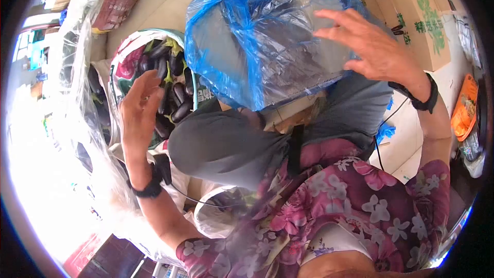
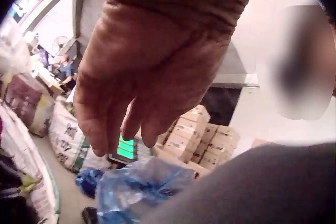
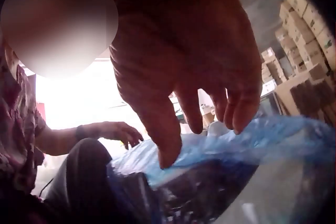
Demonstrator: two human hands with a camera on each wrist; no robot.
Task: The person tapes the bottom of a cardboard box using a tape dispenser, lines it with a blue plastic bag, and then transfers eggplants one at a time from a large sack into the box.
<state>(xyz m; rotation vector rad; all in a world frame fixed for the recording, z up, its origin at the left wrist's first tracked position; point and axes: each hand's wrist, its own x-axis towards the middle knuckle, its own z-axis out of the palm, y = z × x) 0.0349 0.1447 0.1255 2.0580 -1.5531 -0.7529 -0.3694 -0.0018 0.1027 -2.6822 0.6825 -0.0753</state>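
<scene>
A translucent blue plastic bag (image 1: 247, 36) lies over dark contents between and beyond the knees; it also shows in the right wrist view (image 3: 220, 155). My right hand (image 1: 368, 46) hovers above the bag's right side, fingers spread, holding nothing. My left hand (image 1: 140, 110) is raised beside the left knee, over the edge of an open sack of eggplants (image 1: 172, 80), its fingers loosely extended and empty. In the left wrist view the left hand (image 2: 152, 66) hangs with fingers pointing down, and in the right wrist view the right hand (image 3: 194, 56) is above the blue plastic.
Cartons (image 1: 419, 25) stand at the upper right, some eggplants by them. Another printed sack (image 1: 121, 0) is at the upper left. Clear plastic sheeting (image 1: 77, 72) hangs at the left. A lit green display (image 2: 126, 148) and stacked boxes (image 2: 184, 134) show beyond the left hand.
</scene>
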